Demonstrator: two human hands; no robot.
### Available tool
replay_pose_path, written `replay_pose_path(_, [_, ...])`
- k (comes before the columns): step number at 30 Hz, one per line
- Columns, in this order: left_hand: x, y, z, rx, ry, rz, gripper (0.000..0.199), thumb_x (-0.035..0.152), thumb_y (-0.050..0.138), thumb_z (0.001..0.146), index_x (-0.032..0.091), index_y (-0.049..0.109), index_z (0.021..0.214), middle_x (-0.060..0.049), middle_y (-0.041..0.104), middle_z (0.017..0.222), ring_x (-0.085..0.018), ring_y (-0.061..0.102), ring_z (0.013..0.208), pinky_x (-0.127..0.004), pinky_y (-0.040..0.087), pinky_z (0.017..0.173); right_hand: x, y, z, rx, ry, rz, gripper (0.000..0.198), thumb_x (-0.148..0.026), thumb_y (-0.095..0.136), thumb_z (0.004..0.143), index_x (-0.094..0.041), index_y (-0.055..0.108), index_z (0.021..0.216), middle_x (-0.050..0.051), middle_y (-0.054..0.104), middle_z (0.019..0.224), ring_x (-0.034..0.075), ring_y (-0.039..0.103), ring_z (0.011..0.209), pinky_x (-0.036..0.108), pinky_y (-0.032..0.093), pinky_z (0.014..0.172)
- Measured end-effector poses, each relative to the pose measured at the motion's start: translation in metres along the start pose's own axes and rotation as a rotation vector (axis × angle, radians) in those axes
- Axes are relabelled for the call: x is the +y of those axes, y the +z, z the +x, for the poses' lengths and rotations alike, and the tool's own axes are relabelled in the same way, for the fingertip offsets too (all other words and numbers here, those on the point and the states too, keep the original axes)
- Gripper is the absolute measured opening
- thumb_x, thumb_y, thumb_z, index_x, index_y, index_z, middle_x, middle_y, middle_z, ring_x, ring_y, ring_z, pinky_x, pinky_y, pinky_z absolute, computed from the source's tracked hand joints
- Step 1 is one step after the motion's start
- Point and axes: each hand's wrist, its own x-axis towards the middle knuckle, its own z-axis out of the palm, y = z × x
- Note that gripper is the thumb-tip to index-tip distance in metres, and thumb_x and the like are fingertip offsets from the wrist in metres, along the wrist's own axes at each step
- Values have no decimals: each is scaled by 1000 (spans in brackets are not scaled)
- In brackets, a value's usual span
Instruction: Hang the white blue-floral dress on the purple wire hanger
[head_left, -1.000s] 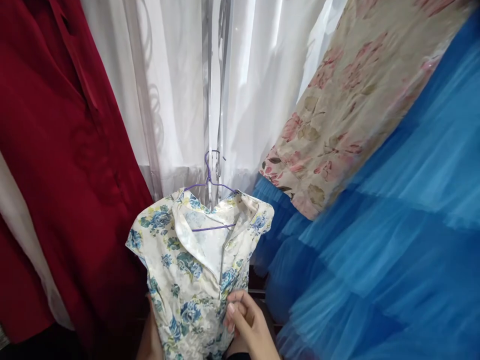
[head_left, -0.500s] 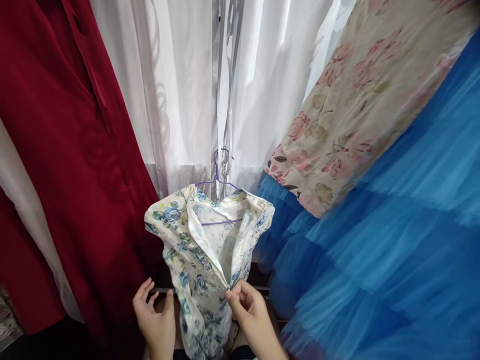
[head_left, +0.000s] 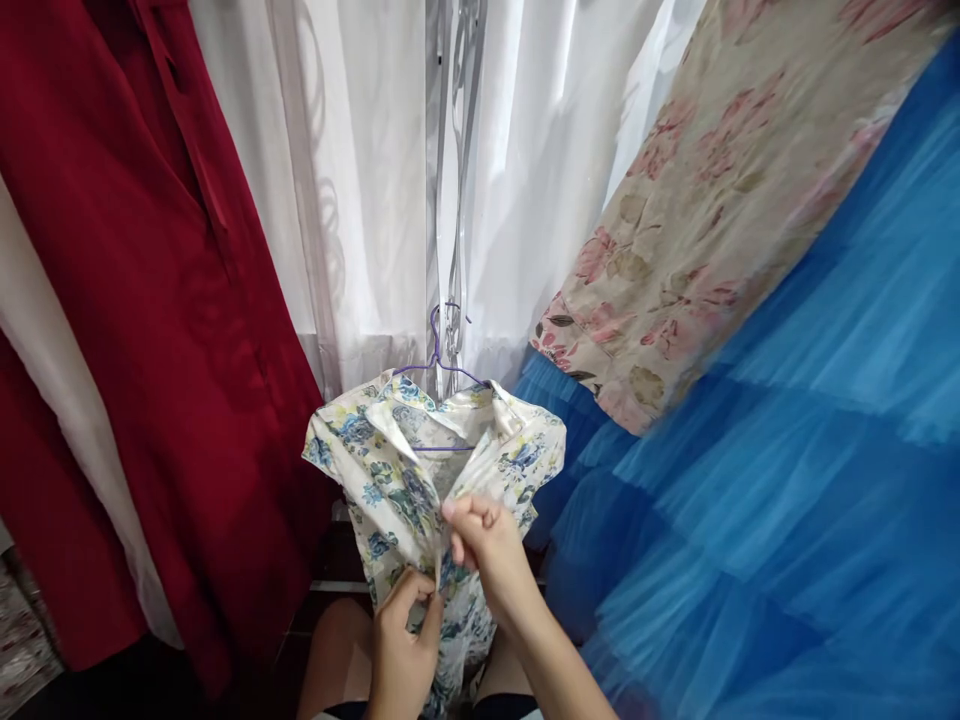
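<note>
In front of me a white dress (head_left: 525, 460) with blue and yellow flowers hangs on a purple wire hanger (head_left: 436, 345). Its zipped front opening spreads in a V below the collar. My right hand (head_left: 491, 545) is closed in a pinch at the bottom of that V, on the zipper pull, which the fingertips mostly cover. Lower down, my left hand (head_left: 405, 635) pinches the dress fabric along the closed zipper line. The skirt part hangs down between my knees, partly behind my hands.
Long red garments (head_left: 172, 330) hang at the left. At the right hang a beige floral garment (head_left: 675, 240) and a blue tiered tulle skirt (head_left: 810, 480). White curtains (head_left: 375, 180) form the back, with silvery ribbons (head_left: 448, 180) coming down to the hanger.
My right hand has moved up along the dress opening, and the V is shorter. My left hand has come in from the left and now grips the fabric below.
</note>
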Motion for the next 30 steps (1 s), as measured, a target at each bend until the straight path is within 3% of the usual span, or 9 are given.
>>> replay_pose_path(6, [-15, 5, 3, -72, -59, 47, 22, 31, 56, 89, 21, 55, 70, -4, 57, 70, -22, 56, 71, -31, 43, 69, -73, 20, 81, 108, -268, 66, 35, -37, 71, 77, -16, 56, 53, -3, 52, 43, 5, 30, 37, 23, 20, 39])
replay_pose_path(9, [-11, 6, 16, -185, -68, -25, 20, 30, 57, 87, 20, 57, 70, -4, 57, 68, -22, 56, 70, -30, 44, 68, -80, 26, 93, 118, -324, 36, 30, -37, 71, 76, -16, 60, 59, -3, 53, 43, 6, 33, 37, 22, 23, 39])
replay_pose_path(12, [17, -10, 52, -261, 21, -83, 10, 26, 60, 84, 19, 66, 80, -7, 65, 81, -23, 61, 82, -31, 47, 76, -74, 23, 84, 97, -336, -33, 26, -39, 71, 79, -15, 64, 72, -4, 55, 42, 7, 35, 35, 22, 25, 40])
replay_pose_path(16, [81, -46, 120, -8, 232, -52, 32, 28, 55, 92, 22, 59, 124, 0, 58, 75, -17, 57, 73, -28, 46, 77, -69, 16, 66, 76, -363, -118, 30, -44, 69, 82, -15, 63, 75, -4, 55, 43, 8, 40, 37, 22, 29, 42])
replay_pose_path(18, [108, -55, 150, -34, 347, -6, 40, 29, 51, 96, 24, 52, 136, 2, 55, 72, -14, 51, 65, -26, 44, 69, -70, 15, 62, 52, -382, -148, 31, -45, 69, 81, -15, 62, 76, -4, 55, 44, 8, 42, 39, 22, 30, 43])
replay_pose_path(21, [126, -49, 179, -52, 459, 122, 22, 30, 52, 96, 21, 68, 106, 0, 62, 74, -14, 55, 64, -25, 42, 64, -66, 14, 69, 20, -397, -138, 30, -45, 69, 81, -16, 61, 76, -5, 52, 45, 8, 40, 39, 22, 29, 43])
replay_pose_path(23, [128, -38, 186, 14, 507, 171, 19, 30, 54, 95, 18, 66, 87, -2, 65, 76, -15, 59, 68, -25, 43, 65, -57, 12, 78, 46, -394, -94, 31, -45, 69, 80, -18, 57, 72, -8, 46, 43, 7, 34, 40, 22, 25, 44])
replay_pose_path(27, [127, -35, 194, 207, 538, 133, 16, 27, 53, 95, 18, 62, 85, -2, 64, 75, -15, 61, 71, -24, 45, 70, -33, 8, 91, 75, -364, -55, 36, -47, 70, 77, -20, 50, 66, -11, 33, 44, 6, 21, 42, 22, 15, 44])
replay_pose_path(30, [118, -64, 213, 419, 478, -2, 17, 30, 56, 93, 17, 63, 86, -1, 64, 76, -14, 61, 74, -23, 45, 71, -20, 3, 85, 41, -330, -69, 35, -46, 70, 77, -19, 51, 66, -12, 31, 44, 5, 17, 42, 23, 11, 44])
